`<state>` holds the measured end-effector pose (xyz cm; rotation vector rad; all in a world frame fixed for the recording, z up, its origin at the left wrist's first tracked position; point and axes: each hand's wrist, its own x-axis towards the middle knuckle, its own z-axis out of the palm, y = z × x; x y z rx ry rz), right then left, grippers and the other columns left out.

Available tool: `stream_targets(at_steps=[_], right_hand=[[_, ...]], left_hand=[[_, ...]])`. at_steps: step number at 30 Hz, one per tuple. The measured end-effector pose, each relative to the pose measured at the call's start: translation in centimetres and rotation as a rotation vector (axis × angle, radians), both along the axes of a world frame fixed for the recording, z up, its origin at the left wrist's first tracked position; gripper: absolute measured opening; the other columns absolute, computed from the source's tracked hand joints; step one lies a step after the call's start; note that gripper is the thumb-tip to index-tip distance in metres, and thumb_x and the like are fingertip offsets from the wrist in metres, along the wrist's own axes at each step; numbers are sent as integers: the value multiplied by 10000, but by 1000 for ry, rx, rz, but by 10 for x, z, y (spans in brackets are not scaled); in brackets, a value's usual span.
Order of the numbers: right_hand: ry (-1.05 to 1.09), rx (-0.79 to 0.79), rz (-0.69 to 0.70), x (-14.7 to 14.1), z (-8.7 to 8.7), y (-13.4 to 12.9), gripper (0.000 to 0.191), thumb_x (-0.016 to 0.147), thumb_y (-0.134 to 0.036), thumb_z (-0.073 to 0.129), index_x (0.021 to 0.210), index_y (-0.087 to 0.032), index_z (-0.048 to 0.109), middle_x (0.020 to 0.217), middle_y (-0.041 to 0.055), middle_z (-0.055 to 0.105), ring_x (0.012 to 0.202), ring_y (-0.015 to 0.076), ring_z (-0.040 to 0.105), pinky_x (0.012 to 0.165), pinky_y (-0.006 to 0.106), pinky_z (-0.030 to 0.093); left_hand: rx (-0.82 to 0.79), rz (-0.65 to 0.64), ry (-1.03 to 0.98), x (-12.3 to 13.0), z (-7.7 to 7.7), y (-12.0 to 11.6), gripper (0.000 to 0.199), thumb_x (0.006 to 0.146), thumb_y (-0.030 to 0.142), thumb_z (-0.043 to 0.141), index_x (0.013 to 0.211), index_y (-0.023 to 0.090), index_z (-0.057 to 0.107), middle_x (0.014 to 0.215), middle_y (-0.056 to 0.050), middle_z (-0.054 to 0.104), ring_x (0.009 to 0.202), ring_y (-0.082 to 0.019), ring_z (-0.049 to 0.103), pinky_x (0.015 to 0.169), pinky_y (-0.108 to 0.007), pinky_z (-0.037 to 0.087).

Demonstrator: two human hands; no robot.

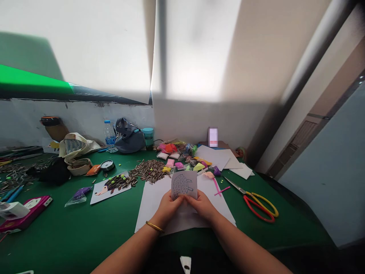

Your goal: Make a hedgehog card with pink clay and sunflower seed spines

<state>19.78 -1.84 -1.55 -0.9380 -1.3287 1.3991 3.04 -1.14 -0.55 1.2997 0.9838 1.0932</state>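
Both hands pinch the card by its lower edge; it stands between them.

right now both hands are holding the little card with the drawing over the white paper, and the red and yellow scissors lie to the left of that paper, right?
Not quite: the scissors lie to the right of the white paper, as the head view shows. The left hand and right hand do hold the card over it.
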Motion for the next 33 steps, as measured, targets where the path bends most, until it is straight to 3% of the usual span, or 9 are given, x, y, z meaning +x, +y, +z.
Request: stream_targets(at_steps=[4,13,20,33], right_hand=[[-41,7,-15,0,1,0,562,738,-580,749,1120,-170,703,1155,111,721,1112,321,646,1013,488,470],[-48,-1,15,0,-6,1,555,753,-582,734,1127,-174,705,1110,114,729,1096,330,649,991,505,476],[-14,-4,-24,0,3,-1,549,736,-580,753,1097,-168,713,1118,116,728,1081,316,653,987,476,479],[14,-4,-3,0,5,-2,534,738,-598,738,1061,-173,730,1142,110,720,1093,323,647,1001,469,464]], left_hand=[[-17,-1,-17,0,0,0,438,661,508,783,872,133,699,841,-92,749,858,-289,683,804,-394,537],[-25,16,-50,0,1,1,510,625,517,814,937,129,705,982,-121,757,923,-302,684,831,-401,540],[-36,5,-77,-2,-1,2,478,683,546,769,894,125,690,888,-108,753,848,-279,688,785,-378,536],[-25,-63,-83,-2,-4,4,465,689,566,779,833,132,700,902,-113,755,909,-292,684,847,-377,522]])
